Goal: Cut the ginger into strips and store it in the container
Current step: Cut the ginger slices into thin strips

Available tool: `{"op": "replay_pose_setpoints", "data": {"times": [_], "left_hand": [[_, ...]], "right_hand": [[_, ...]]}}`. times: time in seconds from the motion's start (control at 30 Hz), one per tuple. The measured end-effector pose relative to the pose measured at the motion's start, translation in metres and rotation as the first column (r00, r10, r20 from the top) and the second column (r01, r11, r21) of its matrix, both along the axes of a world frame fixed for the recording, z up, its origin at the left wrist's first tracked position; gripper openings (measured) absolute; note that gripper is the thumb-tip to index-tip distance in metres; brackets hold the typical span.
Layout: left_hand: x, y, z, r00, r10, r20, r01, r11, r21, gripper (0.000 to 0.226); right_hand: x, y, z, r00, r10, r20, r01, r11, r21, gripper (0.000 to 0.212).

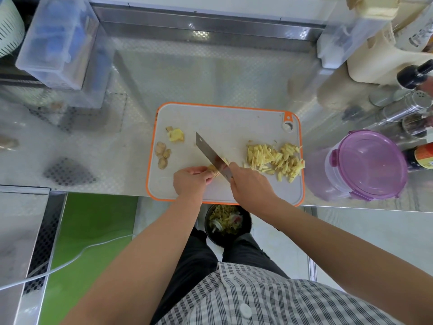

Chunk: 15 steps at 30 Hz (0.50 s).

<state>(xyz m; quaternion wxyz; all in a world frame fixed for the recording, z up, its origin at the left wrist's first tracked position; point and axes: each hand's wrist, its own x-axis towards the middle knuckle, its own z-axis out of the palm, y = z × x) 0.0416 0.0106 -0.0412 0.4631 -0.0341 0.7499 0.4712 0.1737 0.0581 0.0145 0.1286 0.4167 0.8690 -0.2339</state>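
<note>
The left hand (191, 178) pinches a small ginger piece (213, 170) near the cutting board's (225, 118) 6 o'clock edge. The right hand (250, 186) grips the cleaver (210, 153). Cut strips (274, 160) lie heaped at 3 o'clock, whole knobs (162, 153) at 9. The lidded purple container (365, 165) stands off the board, further toward 3. The piece looks small and the fingers sit close to the blade, so one slip could nick them.
</note>
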Motion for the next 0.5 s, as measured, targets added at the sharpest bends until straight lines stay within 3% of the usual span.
{"op": "replay_pose_setpoints", "data": {"times": [0.27, 0.5], "left_hand": [[0.0, 0.0, 0.003, 1.0, -0.008, 0.028, 0.008, 1.0, 0.018, 0.018], [0.001, 0.0, 0.005, 1.0, -0.007, 0.01, 0.007, 1.0, 0.022, 0.016]], "right_hand": [[0.002, -0.002, -0.017, 0.998, -0.06, 0.019, 0.06, 0.997, -0.04, 0.007], [0.002, 0.002, -0.003, 0.994, -0.054, -0.097, 0.054, 0.999, -0.007, 0.011]]}}
